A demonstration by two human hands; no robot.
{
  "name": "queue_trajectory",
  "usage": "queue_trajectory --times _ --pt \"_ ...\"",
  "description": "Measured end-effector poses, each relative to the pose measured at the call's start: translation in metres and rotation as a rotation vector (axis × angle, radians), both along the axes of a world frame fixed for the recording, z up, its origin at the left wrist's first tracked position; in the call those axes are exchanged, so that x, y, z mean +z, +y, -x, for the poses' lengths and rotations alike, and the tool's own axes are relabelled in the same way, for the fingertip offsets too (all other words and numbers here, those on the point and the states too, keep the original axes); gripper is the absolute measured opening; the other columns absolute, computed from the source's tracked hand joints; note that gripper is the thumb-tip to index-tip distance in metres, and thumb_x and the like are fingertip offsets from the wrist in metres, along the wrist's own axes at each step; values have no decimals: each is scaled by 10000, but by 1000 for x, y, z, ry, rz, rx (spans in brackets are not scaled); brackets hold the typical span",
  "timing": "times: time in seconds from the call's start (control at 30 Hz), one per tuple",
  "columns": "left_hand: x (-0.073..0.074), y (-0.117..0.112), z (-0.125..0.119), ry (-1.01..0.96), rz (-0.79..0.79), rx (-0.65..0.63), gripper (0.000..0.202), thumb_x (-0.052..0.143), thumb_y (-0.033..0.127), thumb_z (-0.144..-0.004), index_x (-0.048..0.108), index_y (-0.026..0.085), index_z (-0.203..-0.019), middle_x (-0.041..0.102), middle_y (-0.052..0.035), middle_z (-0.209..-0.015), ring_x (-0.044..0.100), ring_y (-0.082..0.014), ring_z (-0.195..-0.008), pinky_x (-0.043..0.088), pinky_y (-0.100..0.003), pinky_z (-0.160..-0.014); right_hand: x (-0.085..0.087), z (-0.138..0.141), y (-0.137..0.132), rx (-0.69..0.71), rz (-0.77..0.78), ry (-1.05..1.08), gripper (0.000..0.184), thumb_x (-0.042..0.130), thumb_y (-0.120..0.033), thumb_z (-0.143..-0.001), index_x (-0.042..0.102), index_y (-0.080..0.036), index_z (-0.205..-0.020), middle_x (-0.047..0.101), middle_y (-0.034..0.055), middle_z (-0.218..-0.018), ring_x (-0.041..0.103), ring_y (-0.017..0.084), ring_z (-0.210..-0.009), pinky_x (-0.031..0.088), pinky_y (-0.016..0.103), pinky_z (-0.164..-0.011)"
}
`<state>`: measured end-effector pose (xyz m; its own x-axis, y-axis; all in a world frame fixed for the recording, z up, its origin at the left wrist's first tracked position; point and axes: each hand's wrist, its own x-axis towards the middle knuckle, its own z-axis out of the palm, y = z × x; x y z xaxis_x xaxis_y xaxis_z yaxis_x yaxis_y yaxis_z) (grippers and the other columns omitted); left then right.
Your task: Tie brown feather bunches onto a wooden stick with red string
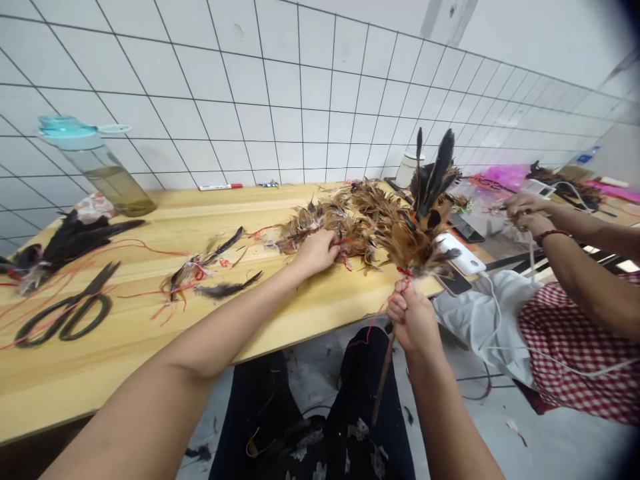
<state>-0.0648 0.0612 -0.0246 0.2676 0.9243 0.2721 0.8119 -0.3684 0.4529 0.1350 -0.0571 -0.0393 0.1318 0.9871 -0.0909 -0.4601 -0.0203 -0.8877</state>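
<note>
My right hand (414, 315) is wrapped round the thin stick (384, 377) of a feather duster, just under its head. The duster's head (417, 230) is brown with long black feathers standing up, and red string binds its base. From there a loose red string (371, 327) hangs down. Over the table, my left hand (316, 253) has curled fingers at the near side of a pile of brown feather bundles (373, 207). It pinches a feather bundle there, partly hidden by the fingers, with red string beside them.
Black scissors (75, 310), black feathers (75, 240) and red strings lie at left near a teal-lidded bottle (107, 170). Small feather bundles (193, 270) lie mid-table. A white device (463, 255) with a cable and phones are right. A co-worker's hands (527, 210) work beyond.
</note>
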Motion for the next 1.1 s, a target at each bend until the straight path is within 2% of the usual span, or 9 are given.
queue_trajectory --times 0.1,0.2,0.3,0.4,0.53,0.63,0.77,0.97,1.1 --pt "15 -14 9 -382 148 22 74 510 246 -807 527 175 -790 566 -13 -712 538 -144 -686 443 -274 -666 0 14 15 1 37 21 367 717 -466 -667 463 -206 -718 273 -121 -443 126 18 -357 83 164 -353" --pt "23 -36 10 -830 477 -109 83 512 235 -797 527 154 -805 555 -7 -669 500 -92 -575 401 -218 -544 -3 32 27 9 66 27 358 713 -455 -672 467 -202 -725 282 -123 -434 134 14 -346 79 162 -349" --pt "19 -53 6 -1042 677 -244 89 542 218 -762 554 130 -751 566 -17 -637 492 -68 -535 380 -197 -518 -7 53 35 51 83 16 385 709 -456 -686 414 -209 -681 290 -117 -434 148 14 -344 83 163 -344" --pt "9 -58 4 -1002 657 -253 97 550 209 -751 544 136 -687 553 4 -590 487 -65 -521 375 -192 -514 -11 69 39 127 97 -18 422 719 -472 -681 390 -209 -656 328 -105 -434 171 13 -343 105 166 -343" --pt "-2 -53 7 -922 525 -174 26 543 176 -752 536 153 -742 551 34 -612 521 -79 -567 416 -196 -564 -14 77 39 186 126 -9 425 725 -460 -679 381 -211 -664 333 -109 -430 175 13 -341 118 163 -344" --pt "-7 -50 8 -925 461 -190 67 547 163 -752 567 148 -814 610 15 -713 580 -104 -692 459 -213 -668 -14 76 38 224 144 10 409 719 -438 -690 381 -210 -680 346 -108 -445 179 11 -344 114 159 -349" --pt "-13 -48 7 -917 453 -211 134 547 170 -761 614 135 -871 675 -21 -857 617 -133 -834 470 -239 -791 -11 71 35 289 157 24 436 745 -444 -652 381 -206 -671 352 -105 -450 178 9 -353 110 157 -360" --pt "-19 -50 5 -853 415 -192 207 547 197 -764 618 115 -940 686 -49 -922 620 -146 -858 469 -243 -784 -11 63 32 405 161 71 455 763 -458 -642 390 -197 -651 313 -109 -443 135 8 -375 90 161 -376" --pt "-25 -50 5 -834 354 -207 197 563 211 -753 606 116 -921 676 -56 -937 609 -147 -852 463 -254 -794 -11 59 31 463 183 129 426 775 -441 -649 439 -183 -698 308 -113 -465 121 11 -392 89 157 -385"
